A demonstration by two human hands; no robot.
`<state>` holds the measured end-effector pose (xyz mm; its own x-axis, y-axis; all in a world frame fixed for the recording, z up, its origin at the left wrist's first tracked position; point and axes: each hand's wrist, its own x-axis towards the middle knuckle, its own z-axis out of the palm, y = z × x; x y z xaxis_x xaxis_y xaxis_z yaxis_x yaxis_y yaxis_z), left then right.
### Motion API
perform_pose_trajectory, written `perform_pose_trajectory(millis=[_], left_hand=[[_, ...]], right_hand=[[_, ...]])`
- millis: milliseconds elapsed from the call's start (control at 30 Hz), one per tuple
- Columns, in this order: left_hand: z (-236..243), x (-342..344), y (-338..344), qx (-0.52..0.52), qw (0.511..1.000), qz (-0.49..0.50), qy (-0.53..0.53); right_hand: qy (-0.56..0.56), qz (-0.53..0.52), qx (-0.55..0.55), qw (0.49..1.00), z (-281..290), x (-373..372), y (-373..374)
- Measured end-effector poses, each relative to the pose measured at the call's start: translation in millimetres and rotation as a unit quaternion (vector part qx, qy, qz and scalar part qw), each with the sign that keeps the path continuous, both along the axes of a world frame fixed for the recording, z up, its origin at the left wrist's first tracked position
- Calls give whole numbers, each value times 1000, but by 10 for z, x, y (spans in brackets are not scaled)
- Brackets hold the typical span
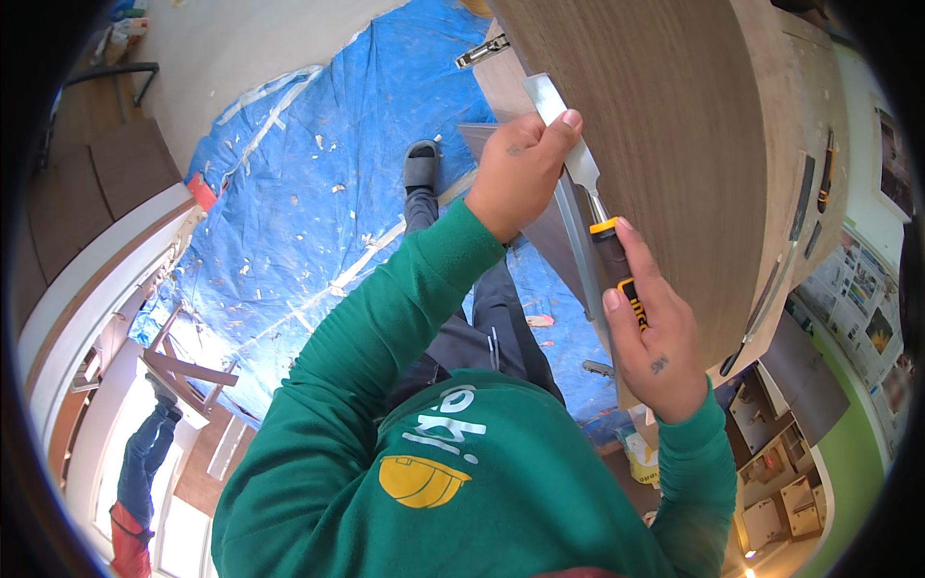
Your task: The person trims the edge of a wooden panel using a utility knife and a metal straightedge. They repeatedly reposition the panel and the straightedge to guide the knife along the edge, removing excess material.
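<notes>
A wood chisel [581,166] with a broad steel blade and a black and yellow handle lies slantwise over the edge of a brown wood-grain panel [665,125]. My left hand [520,178] is closed round the blade, its thumb pressed on the flat face. The blade's square end sticks out beyond that hand. My right hand [665,352] grips the handle, with the index finger stretched along it. I cannot tell whether the blade touches the panel. A metal cabinet hinge [482,51] sits at the panel's far left corner.
Blue plastic sheeting [299,193] with scraps covers the floor. On the bench's right side lie a yellow and black knife [827,171], a dark strip [802,197] and a slim dark-handled tool [756,323]. Another hinge [597,368] lies low. A person [140,482] is at lower left.
</notes>
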<state>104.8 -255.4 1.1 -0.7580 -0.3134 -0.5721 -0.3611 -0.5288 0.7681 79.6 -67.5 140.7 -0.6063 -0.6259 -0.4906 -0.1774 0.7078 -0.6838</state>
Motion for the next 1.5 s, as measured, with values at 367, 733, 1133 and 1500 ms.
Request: perform_pose_trajectory(millis=[367,733,1133,1500], left_hand=[[42,223,22,-248,960,-41,125],[-159,184,-509,-751,611,-206,138],[63,8,-763,-776,574,-224,138],[7,17,-764,-771,562,-239,179]], right_hand=[[-224,-160,-11,961,-373,-54,5],[-261,-320,-113,904,-199,-57,265],[-251,-303,-131,910,-209,-28,223],[-217,-263,-102,935,-177,-28,207]])
